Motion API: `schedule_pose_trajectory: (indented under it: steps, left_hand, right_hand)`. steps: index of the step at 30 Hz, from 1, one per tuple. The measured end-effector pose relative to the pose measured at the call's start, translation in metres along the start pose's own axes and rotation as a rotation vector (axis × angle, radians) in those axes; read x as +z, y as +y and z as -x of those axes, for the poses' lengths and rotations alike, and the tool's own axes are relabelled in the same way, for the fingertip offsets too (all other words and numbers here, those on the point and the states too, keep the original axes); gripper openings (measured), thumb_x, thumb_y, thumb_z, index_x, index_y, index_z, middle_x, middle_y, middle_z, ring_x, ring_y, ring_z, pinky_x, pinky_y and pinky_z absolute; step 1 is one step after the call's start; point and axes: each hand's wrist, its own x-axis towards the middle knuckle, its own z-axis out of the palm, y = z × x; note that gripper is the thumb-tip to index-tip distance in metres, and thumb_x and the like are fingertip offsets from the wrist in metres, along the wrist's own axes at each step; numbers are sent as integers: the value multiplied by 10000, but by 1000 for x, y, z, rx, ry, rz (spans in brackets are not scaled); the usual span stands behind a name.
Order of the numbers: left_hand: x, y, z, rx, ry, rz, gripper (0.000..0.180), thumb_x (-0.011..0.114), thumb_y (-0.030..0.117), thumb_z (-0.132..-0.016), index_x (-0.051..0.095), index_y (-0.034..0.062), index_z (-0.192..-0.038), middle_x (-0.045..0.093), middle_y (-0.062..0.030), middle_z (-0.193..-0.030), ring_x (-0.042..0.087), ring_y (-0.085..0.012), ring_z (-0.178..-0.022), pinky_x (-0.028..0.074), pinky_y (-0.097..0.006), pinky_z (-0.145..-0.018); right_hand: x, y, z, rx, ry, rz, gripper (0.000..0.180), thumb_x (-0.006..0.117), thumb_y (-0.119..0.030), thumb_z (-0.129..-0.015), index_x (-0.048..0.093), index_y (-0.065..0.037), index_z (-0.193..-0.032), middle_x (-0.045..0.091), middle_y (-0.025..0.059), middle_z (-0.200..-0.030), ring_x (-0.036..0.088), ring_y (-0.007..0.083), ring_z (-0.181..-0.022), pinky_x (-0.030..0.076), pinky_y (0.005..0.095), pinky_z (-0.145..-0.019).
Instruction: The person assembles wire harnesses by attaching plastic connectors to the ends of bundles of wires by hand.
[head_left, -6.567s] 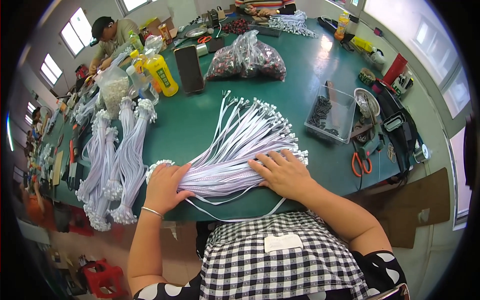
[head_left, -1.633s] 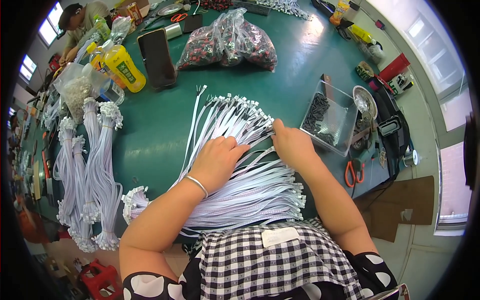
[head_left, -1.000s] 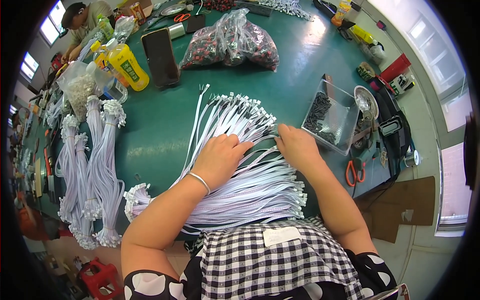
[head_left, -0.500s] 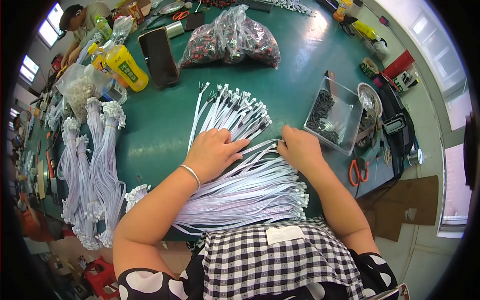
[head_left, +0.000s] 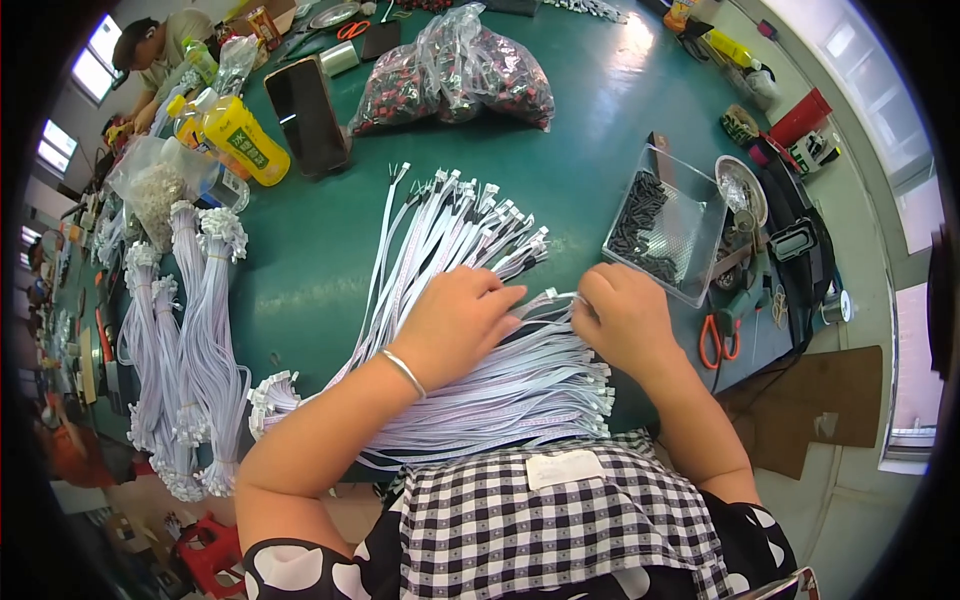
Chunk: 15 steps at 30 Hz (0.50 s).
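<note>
Black and white checks cover the apron (head_left: pixel 560 520) at the near edge of the green worktop (head_left: pixel 300 290). Just past that edge, a big pile of flat white wires (head_left: pixel 490 400) lies spread like a fan. Tied white bundles (head_left: pixel 208 340) lie left of it. The left hand (head_left: pixel 455 320) rests on the pile, fingers bent; I cannot tell if they grip any wires. The right hand (head_left: pixel 628 315) pinches one thin wire (head_left: pixel 563 296) at the pile's right side. Toward the right edge sits a clear box (head_left: pixel 683 232) with small black bits (head_left: pixel 640 212) inside. Farther back are a yellow bottle (head_left: pixel 246 138), a dark phone (head_left: pixel 308 115) and a clear bag (head_left: pixel 455 75) of red and black bits. Beyond the bottle, another person (head_left: pixel 172 55) bends over.
</note>
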Motion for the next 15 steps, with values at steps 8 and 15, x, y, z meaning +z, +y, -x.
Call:
schedule_pose_trajectory:
  steps: [8,15]
  left_hand:
    - [5,20,-27,-179,-26,523,163,609,91,-835,633,41,-988,577,-69,-768,553,-171,-695,447,-282,-632]
    - [11,37,-11,-354,-310,938,440,684,158,-794,494,41,-1173,500,21,-732,463,-70,-651,403,-236,-610]
  right_hand:
    - [1,-1,9,342,88,-623,131,632,5,-754,534,-19,-838,547,50,-741,544,133,-669,438,256,-620]
    - [4,-3,13,665,33,-1374,211,610,-23,-839,501,-18,-1020,561,30,-867,552,82,-736,452,210,-652]
